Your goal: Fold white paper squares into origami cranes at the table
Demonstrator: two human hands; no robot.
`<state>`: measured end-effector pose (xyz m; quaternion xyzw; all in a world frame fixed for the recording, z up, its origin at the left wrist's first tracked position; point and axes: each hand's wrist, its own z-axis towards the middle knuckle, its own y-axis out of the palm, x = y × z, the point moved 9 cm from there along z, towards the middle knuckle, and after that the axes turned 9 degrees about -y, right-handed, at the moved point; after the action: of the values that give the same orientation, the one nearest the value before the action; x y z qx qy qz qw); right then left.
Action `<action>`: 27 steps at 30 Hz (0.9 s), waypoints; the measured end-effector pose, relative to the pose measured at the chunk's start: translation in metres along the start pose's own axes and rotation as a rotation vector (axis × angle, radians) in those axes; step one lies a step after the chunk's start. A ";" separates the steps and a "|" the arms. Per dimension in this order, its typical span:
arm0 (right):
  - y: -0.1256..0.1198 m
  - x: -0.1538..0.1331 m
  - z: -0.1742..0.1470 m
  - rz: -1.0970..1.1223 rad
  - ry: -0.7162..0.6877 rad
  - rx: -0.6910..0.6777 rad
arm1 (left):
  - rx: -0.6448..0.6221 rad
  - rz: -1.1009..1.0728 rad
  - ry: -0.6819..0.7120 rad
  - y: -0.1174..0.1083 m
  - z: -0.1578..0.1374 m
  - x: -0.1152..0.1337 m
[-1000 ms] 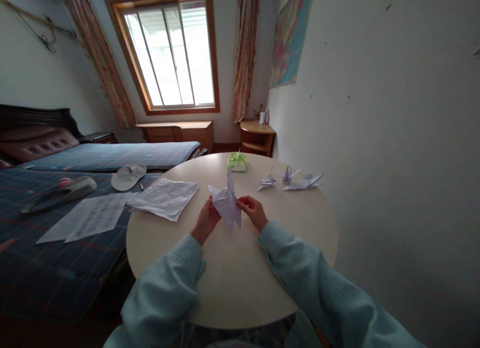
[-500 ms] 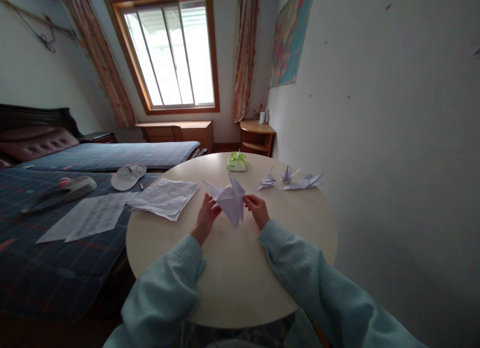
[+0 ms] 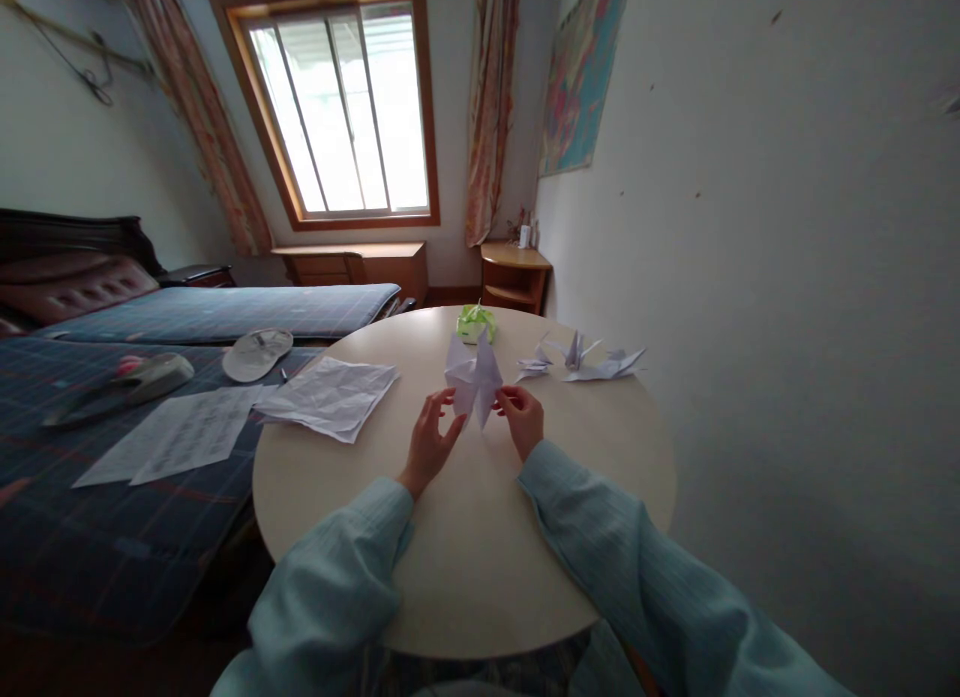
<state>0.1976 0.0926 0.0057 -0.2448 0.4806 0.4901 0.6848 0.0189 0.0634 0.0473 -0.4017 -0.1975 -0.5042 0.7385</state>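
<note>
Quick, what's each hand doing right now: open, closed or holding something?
Left hand: curled at the folded paper; whether it grips can't be told.
Right hand: closed, holding the folded paper's right edge.

Looking straight ahead to a wood-framed window (image 3: 341, 112), glowing white with daylight, flanked by patterned curtains (image 3: 493, 107). Below it, catching a low wooden desk (image 3: 401, 269), then a corner shelf unit (image 3: 517, 256) to the right. Running right along a pale, speckled wall (image 3: 750, 297), past a colourful map (image 3: 585, 87). Over left, into dimmer light: plaid bedding (image 3: 112, 547), a dark headboard (image 3: 75, 229). Down front, a round, cream-topped table (image 3: 465, 577).
</note>
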 end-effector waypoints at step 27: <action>0.034 -0.011 -0.017 0.080 0.003 -0.312 | 0.107 -0.204 -0.170 -0.011 0.003 -0.018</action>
<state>0.1595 0.0876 0.0137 -0.3295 0.4090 0.5855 0.6176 0.0016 0.0743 0.0412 -0.3805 -0.3258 -0.5297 0.6845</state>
